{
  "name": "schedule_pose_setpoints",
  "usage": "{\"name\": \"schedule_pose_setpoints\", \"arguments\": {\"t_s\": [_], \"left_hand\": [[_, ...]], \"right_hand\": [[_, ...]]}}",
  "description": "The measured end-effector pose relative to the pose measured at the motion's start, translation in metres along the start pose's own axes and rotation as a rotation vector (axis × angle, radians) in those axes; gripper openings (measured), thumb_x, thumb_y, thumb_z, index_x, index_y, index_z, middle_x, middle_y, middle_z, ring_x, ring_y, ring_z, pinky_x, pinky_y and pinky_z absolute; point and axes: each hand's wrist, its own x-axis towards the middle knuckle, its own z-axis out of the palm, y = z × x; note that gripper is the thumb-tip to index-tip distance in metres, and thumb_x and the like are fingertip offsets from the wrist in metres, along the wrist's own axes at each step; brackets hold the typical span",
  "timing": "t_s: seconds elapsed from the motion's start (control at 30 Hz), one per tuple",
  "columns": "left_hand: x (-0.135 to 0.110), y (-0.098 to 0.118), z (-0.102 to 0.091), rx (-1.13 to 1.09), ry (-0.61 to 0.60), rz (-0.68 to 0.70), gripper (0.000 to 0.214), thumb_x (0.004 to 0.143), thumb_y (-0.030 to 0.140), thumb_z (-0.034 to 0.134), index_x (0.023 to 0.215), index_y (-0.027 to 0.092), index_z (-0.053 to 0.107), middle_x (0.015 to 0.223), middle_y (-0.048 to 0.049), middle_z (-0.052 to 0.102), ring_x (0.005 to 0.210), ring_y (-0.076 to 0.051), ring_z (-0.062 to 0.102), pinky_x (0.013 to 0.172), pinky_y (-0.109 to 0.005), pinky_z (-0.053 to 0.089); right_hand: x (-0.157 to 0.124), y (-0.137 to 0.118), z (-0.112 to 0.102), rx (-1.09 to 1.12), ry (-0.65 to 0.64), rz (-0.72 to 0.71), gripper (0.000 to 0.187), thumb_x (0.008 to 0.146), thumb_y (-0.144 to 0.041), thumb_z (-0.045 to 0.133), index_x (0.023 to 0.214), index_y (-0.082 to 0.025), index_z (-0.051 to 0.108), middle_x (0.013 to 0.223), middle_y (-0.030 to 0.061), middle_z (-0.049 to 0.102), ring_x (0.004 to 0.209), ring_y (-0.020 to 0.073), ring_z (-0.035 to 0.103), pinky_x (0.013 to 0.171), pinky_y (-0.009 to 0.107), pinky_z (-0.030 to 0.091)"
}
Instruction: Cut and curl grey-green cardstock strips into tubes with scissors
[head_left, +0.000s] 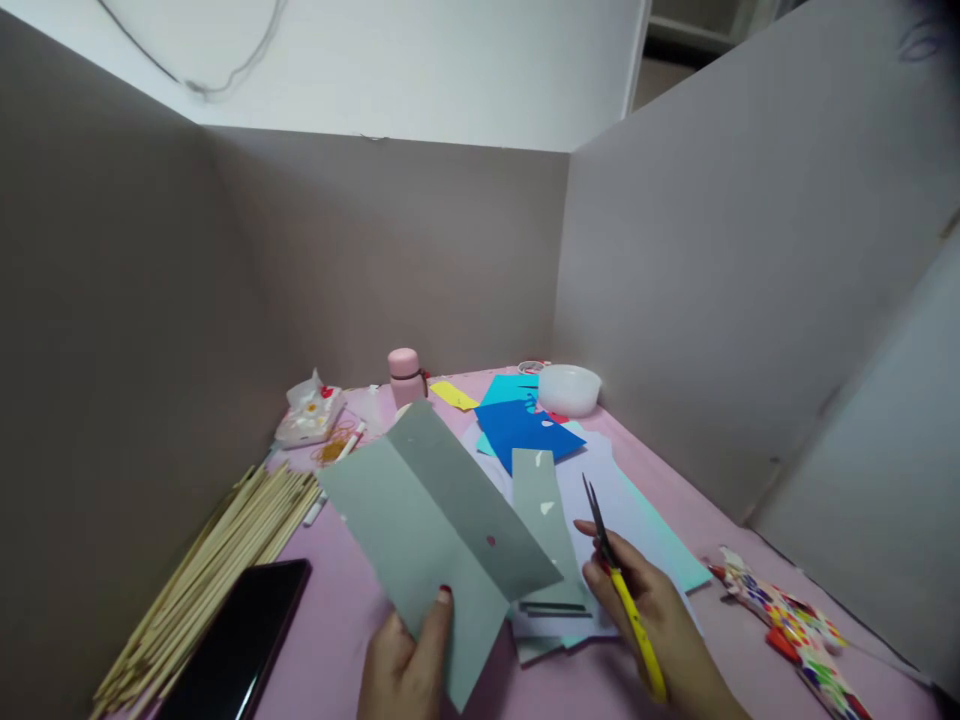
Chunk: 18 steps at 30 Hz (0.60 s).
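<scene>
My left hand (409, 655) grips a folded grey-green sheet of paper (405, 520) by its lower edge, thumb on top. A crease runs across the sheet, and a small hole shows in its darker flap. In my right hand (660, 610) is a pair of scissors (634, 625) with yellow handles, its dark blades pointing up and nearly together, apart from the paper. Beneath both hands lie a grey paper strip (536, 500) with small cut-outs and white sheets (600, 490). A blue sheet (525, 430) with cuts lies just beyond.
Wooden sticks (217, 570) and a black phone (240, 640) lie at the left. Farther back stand a tissue pack (311, 410), a pink bottle (406, 378) and a white bowl (570, 390). A colourful patterned item (795, 620) lies at the right. Grey partitions (397, 250) enclose the pink table.
</scene>
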Motion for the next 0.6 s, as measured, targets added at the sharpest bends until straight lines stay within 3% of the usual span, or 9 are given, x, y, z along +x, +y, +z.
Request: {"name": "schedule_pose_setpoints", "arguments": {"t_s": [0.07,0.13,0.2,0.27,0.4,0.5,0.6], "left_hand": [[0.000,0.006,-0.010,-0.013,0.079,0.004,0.014,0.073,0.032,0.062,0.069,0.018,0.063,0.062,0.0000,0.067,0.063,-0.020,0.059,0.058,-0.024,0.043],[0.000,0.011,-0.018,-0.046,0.131,0.011,0.012,0.074,0.029,0.060,0.076,0.017,0.063,0.066,-0.0012,0.069,0.070,-0.022,0.061,0.062,-0.025,0.044],[-0.001,0.015,-0.022,-0.089,0.206,0.013,0.016,0.075,0.029,0.059,0.083,0.016,0.063,0.072,-0.0022,0.070,0.077,-0.023,0.062,0.066,-0.025,0.045],[-0.003,0.020,-0.023,-0.131,0.267,0.001,0.016,0.074,0.028,0.058,0.085,0.017,0.063,0.076,-0.0024,0.071,0.084,-0.023,0.062,0.068,-0.025,0.046],[-0.007,0.028,-0.020,-0.139,0.294,-0.007,0.013,0.072,0.026,0.060,0.083,0.019,0.063,0.079,-0.0015,0.073,0.087,-0.022,0.063,0.069,-0.023,0.047],[-0.010,0.029,-0.018,-0.164,0.318,0.001,0.017,0.072,0.027,0.060,0.086,0.019,0.064,0.078,-0.0012,0.073,0.086,-0.022,0.063,0.070,-0.023,0.047],[-0.012,0.027,-0.016,-0.206,0.279,-0.014,0.020,0.070,0.032,0.062,0.083,0.018,0.064,0.070,-0.0018,0.071,0.072,-0.023,0.065,0.064,-0.027,0.048]], "right_hand": [[-0.008,0.006,0.005,-0.036,-0.057,-0.040,0.045,0.083,-0.037,0.054,0.125,-0.021,0.053,0.078,0.0023,0.060,0.068,0.0167,0.056,0.067,0.027,0.046],[-0.015,0.014,0.010,-0.056,-0.141,-0.109,0.048,0.083,-0.029,0.052,0.130,-0.024,0.050,0.100,0.0080,0.064,0.087,0.0214,0.061,0.082,0.032,0.046],[-0.019,0.021,0.013,-0.106,-0.251,-0.150,0.052,0.079,-0.023,0.054,0.131,-0.026,0.049,0.122,0.0112,0.058,0.111,0.0275,0.054,0.093,0.038,0.042],[-0.020,0.022,0.014,-0.171,-0.356,-0.125,0.055,0.076,-0.022,0.058,0.130,-0.029,0.050,0.127,0.0114,0.056,0.118,0.0311,0.050,0.090,0.039,0.045],[-0.020,0.008,0.015,-0.254,-0.430,-0.107,0.047,0.071,-0.031,0.065,0.118,-0.031,0.061,0.105,0.0096,0.069,0.087,0.0292,0.066,0.070,0.034,0.052],[-0.024,-0.004,0.024,-0.246,-0.448,-0.162,0.039,0.072,-0.035,0.064,0.111,-0.028,0.064,0.093,0.0077,0.072,0.074,0.0247,0.065,0.066,0.029,0.049],[-0.030,-0.010,0.036,-0.197,-0.407,-0.173,0.039,0.074,-0.043,0.058,0.107,-0.023,0.065,0.080,0.0071,0.071,0.065,0.0219,0.061,0.059,0.027,0.046]]}}
